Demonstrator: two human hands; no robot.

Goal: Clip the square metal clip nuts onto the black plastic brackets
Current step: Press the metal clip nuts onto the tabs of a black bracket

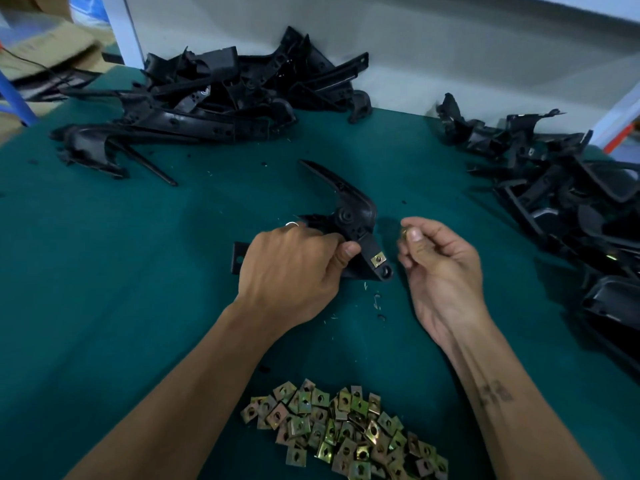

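While your left hand (pixel 294 268) grips the bracket (pixel 349 220), one clip nut (pixel 378 260) sits on its tab.
Your right hand (pixel 436 258) pinches a small nut (pixel 404 232) at its fingertips; a loose pinch could drop it onto the table (pixel 138 271).

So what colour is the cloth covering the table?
Dark teal green, seen in the head view: table cloth.

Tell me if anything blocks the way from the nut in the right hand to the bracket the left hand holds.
Nothing visible does. The right hand pinches a clip nut just right of the bracket gripped by the left hand; only bare green table shows in the gap. One fitted nut already sits on the bracket's near tab.
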